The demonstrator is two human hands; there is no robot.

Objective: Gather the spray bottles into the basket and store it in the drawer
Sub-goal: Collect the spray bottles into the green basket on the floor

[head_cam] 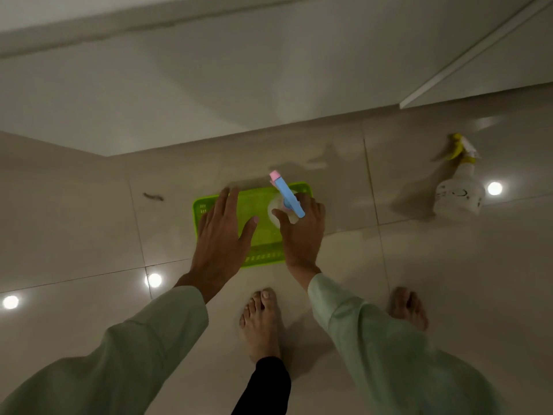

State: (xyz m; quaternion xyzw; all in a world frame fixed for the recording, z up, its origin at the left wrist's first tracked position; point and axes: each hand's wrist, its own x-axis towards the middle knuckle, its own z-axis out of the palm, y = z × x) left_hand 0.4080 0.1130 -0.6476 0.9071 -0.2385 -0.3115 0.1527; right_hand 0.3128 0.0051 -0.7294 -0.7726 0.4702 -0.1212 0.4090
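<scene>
Home interior: glossy floor tiles (89, 235), bare feet (260, 322), white cabinet fronts (209, 85).

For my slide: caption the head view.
Right hand lowers blue-topped spray bottle into green basket; yellow-topped bottle waits.

A single wide-angle head view looks steeply down from standing height at the glossy beige tiled floor (449, 280), facing the pale cabinet front (209, 85) along the floor's far edge. The person's pale green sleeves (374, 339) and bare feet (260, 322) fill the near edge, close below the lens.
</scene>
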